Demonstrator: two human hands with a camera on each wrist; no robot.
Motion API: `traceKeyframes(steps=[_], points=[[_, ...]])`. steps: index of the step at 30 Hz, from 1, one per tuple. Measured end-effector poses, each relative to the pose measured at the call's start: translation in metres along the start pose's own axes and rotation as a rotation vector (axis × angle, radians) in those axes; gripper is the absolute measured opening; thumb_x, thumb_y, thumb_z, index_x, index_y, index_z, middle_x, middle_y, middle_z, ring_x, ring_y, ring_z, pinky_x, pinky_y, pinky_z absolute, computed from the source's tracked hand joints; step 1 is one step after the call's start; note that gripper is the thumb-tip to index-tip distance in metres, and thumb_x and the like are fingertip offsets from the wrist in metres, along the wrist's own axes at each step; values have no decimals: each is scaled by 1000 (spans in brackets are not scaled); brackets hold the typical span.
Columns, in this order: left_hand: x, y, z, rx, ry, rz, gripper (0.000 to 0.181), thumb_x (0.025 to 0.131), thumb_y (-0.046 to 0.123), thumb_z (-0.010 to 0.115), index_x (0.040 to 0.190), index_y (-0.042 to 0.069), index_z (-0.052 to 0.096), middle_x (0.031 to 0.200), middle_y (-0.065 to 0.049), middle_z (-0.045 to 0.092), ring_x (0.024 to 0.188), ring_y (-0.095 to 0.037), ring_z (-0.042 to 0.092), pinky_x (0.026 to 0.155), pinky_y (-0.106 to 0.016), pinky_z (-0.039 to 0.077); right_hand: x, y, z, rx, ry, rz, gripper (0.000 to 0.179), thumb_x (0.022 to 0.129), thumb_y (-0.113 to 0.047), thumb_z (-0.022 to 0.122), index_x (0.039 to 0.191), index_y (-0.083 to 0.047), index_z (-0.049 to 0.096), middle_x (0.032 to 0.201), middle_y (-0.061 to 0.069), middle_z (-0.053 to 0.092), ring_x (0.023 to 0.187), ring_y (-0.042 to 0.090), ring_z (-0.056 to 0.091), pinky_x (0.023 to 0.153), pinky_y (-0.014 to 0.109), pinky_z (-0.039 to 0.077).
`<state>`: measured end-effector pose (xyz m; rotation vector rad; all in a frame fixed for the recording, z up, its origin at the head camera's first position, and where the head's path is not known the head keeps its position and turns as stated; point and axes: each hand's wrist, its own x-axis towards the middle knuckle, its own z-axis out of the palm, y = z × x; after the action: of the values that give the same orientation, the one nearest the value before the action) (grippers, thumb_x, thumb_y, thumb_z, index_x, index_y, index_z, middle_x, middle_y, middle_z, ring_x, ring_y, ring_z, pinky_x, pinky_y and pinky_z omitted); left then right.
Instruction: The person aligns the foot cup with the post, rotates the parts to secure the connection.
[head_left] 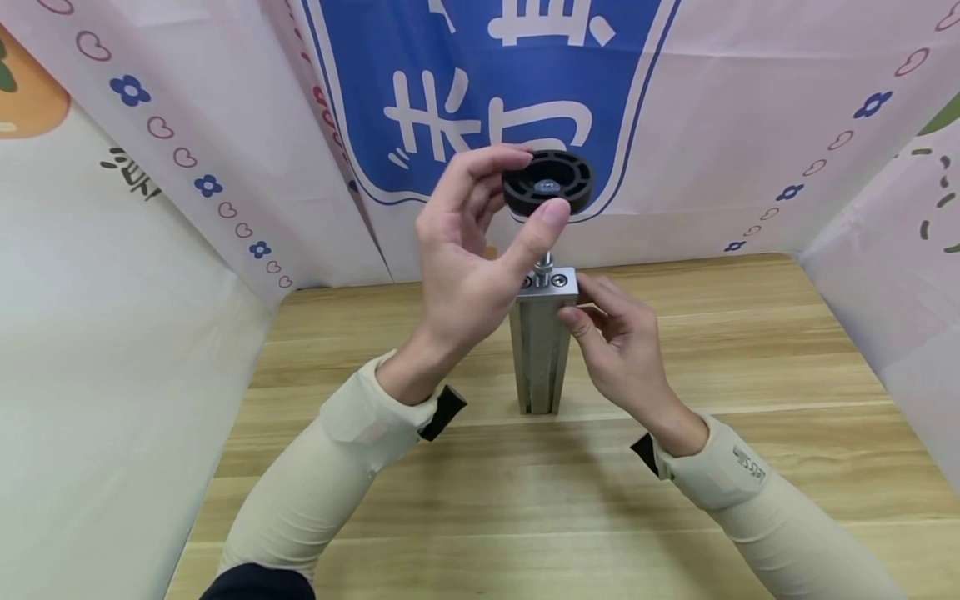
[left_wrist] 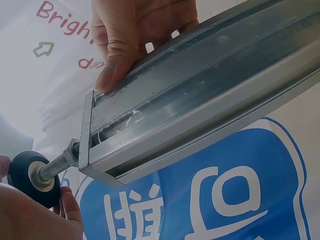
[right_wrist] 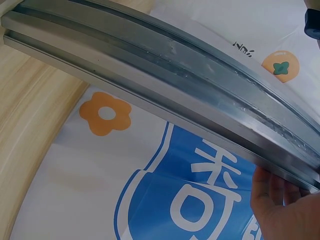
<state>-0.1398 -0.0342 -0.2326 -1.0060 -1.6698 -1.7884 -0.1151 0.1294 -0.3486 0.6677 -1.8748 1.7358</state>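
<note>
An aluminium profile [head_left: 542,358] stands upright on the wooden table, capped by a metal end plate [head_left: 551,287] with screws. From the plate rises a threaded stud with a nut [left_wrist: 73,152], topped by a round black levelling foot [head_left: 549,179]. My left hand [head_left: 468,250] pinches the foot's rim between thumb and fingers. Lower down, my right hand [head_left: 622,337] grips the upper end of the profile at its right side, thumb on the near face. In the right wrist view the fingers of the right hand [right_wrist: 285,205] lie against the profile's edge.
The wooden table [head_left: 420,508] ends at a printed cloth backdrop [head_left: 675,167] behind the profile. White cloth side walls [head_left: 135,350] close in the left and right. A black wrist-camera mount [head_left: 444,412] juts from the left cuff.
</note>
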Motion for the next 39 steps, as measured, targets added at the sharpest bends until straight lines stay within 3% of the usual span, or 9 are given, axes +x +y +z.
traceKeyframes(steps=[8, 12, 16, 28, 39], points=[[1, -2, -1, 3, -6, 34, 37, 93, 0, 66, 123, -16, 51, 132, -35, 64, 112, -29, 70, 100, -40, 59, 1, -1, 0, 12, -8, -2, 45, 99, -18, 68, 131, 13, 66, 112, -13, 71, 100, 7, 67, 87, 20, 62], [0, 2, -1, -18, -15, 1, 29, 95, -1, 59, 120, -16, 54, 135, -34, 64, 118, -33, 69, 104, -41, 59, 1, -1, -1, 10, -12, -4, 47, 99, -22, 67, 131, 13, 66, 112, -13, 71, 99, 6, 67, 88, 21, 63], [0, 6, 0, -65, -4, -52, 26, 96, -4, 56, 118, -17, 57, 139, -32, 63, 124, -35, 67, 108, -43, 57, 1, -1, -1, 12, -7, -1, 42, 99, -14, 68, 131, 12, 66, 112, -12, 71, 98, 7, 67, 87, 20, 63], [0, 1, 1, -5, 3, -35, 40, 86, -9, 76, 121, -18, 59, 131, -27, 54, 114, -30, 68, 108, -44, 58, -1, 0, 0, 8, -2, -5, 39, 98, -7, 68, 131, 12, 66, 111, -13, 71, 97, 5, 67, 87, 20, 62], [0, 2, 0, 24, 2, -15, 41, 86, -10, 77, 123, -18, 61, 130, -31, 60, 113, -30, 70, 105, -44, 59, 0, 1, 0, 8, -1, -13, 41, 97, -11, 69, 131, 12, 66, 110, -12, 70, 96, 6, 66, 85, 19, 62]])
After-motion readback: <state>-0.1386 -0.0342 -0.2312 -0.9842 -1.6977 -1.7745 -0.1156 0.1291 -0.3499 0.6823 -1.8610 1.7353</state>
